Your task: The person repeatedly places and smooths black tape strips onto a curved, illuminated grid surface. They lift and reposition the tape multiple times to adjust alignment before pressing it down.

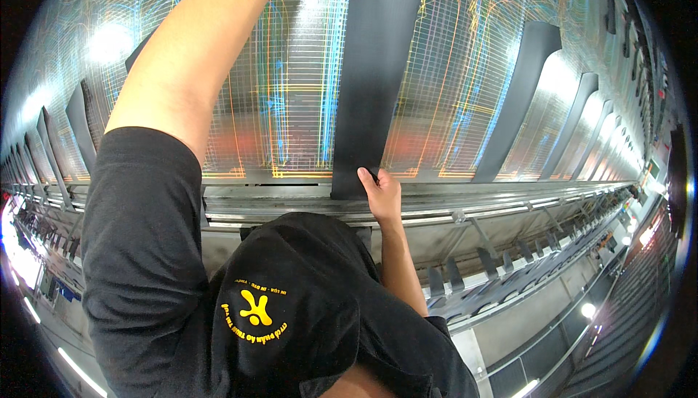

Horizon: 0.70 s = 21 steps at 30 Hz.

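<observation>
A long dark grey fabric panel (372,63) lies lengthwise on a glossy table (305,114) marked with many coloured lines. Its wider far end runs out at the top of the view. At the near edge, my right hand (384,193) pinches the panel's bottom end, thumb on top and fingers curled under it. The end hangs slightly past the table edge. My left arm (193,56) stretches forward over the table, left of the panel; its hand is beyond the top of the view.
More dark panels lie along the table, such as one to the right (520,100) and one to the left (80,122). A metal rail (451,200) follows the near edge. Behind me, another long table (523,285) holds a row of dark pieces.
</observation>
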Tool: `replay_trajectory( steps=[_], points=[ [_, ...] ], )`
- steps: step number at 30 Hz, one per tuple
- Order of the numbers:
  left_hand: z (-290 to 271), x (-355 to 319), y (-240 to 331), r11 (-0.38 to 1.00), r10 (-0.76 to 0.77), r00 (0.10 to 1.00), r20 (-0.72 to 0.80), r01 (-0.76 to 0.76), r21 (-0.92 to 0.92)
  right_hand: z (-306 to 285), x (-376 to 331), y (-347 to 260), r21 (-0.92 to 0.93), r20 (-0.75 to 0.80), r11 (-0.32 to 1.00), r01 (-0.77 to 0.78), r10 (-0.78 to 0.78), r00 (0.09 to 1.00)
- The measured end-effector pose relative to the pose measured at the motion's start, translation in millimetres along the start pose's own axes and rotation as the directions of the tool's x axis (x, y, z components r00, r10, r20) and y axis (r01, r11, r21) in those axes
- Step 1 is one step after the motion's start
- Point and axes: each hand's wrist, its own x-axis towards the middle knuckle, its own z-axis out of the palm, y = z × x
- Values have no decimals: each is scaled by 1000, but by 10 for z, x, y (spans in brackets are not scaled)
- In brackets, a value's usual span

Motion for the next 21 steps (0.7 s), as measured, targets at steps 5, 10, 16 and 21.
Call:
replay_trajectory(
  steps=[5,10,16,21],
  points=[
    [-33,-38,77,998,-62,998,15,62,12,-18,23,-19,-85,16,996,16,-15,1000],
    [-52,-52,102,999,-34,999,6,34,42,19,16,-48,-55,-3,998,21,-21,1000],
    [-51,-53,127,998,-56,998,8,56,38,34,28,-26,-54,-20,998,13,-14,1000],
    [-50,-90,159,999,-40,999,19,40,28,83,37,36,-27,-43,999,46,-47,998]
  ],
)
